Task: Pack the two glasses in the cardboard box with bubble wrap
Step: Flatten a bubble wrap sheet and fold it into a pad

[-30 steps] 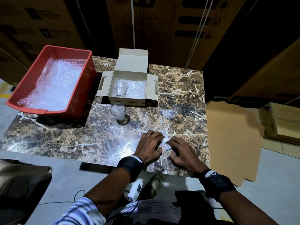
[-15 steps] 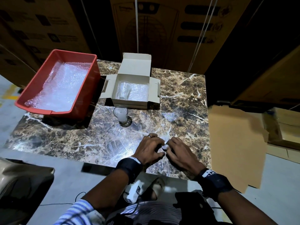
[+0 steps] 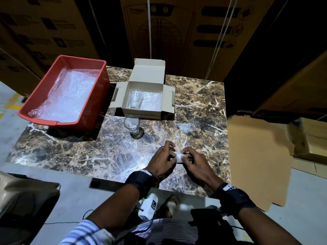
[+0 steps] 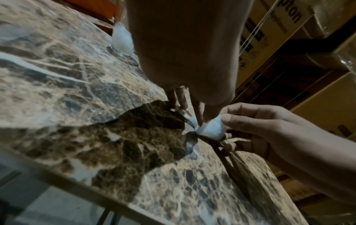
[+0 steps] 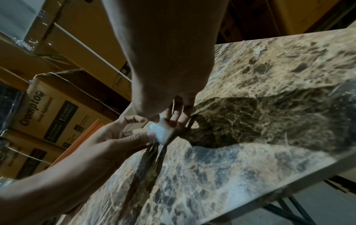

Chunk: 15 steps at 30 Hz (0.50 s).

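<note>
An open cardboard box (image 3: 123,110) stands at the back of the marble table (image 3: 198,106); one clear glass (image 3: 135,99) stands inside it on bubble wrap. A second glass (image 3: 131,123), stuffed with bubble wrap, stands on the table just in front of the box and also shows in the left wrist view as the stuffed glass (image 4: 122,41). Near the front edge my left hand (image 3: 163,159) and right hand (image 3: 193,161) together pinch a small folded wad of bubble wrap (image 3: 179,156), seen closer as the white wad (image 4: 210,129) and again as the wad (image 5: 161,134).
A red tray (image 3: 99,96) lined with bubble wrap overhangs the table's back left corner. Large cardboard cartons (image 3: 177,29) stand behind the table. Flat cardboard sheets (image 3: 256,152) lie on the floor to the right.
The flat piece of bubble wrap under my hands has been gathered into a compact wad and lifted slightly off the table. My view has moved a little closer.
</note>
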{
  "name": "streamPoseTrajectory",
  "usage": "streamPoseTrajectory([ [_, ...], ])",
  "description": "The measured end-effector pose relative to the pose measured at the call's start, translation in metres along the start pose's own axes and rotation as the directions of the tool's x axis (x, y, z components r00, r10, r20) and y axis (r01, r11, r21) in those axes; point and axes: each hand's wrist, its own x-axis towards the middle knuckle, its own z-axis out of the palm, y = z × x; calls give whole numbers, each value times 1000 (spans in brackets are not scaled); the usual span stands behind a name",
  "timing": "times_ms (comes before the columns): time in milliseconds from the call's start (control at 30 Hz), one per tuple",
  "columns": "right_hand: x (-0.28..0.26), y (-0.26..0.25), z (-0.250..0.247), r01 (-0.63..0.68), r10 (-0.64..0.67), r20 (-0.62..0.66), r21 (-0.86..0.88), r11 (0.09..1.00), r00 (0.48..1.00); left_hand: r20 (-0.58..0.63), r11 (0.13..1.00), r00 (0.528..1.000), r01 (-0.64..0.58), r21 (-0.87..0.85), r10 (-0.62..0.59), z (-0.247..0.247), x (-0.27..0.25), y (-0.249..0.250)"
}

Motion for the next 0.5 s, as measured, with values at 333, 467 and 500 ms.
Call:
streamPoseTrajectory([
  [333,16,-11,10,-100,89,-139,-72,992,986,-80,978,989,-111,176,126,11,-3,13],
  [467,22,-12,12,-79,49,-154,-193,978,987,-131,971,983,-102,219,132,12,-2,7],
  [500,25,-10,11,-83,49,-166,-208,975,985,-129,973,985,-82,216,112,12,1,5],
])
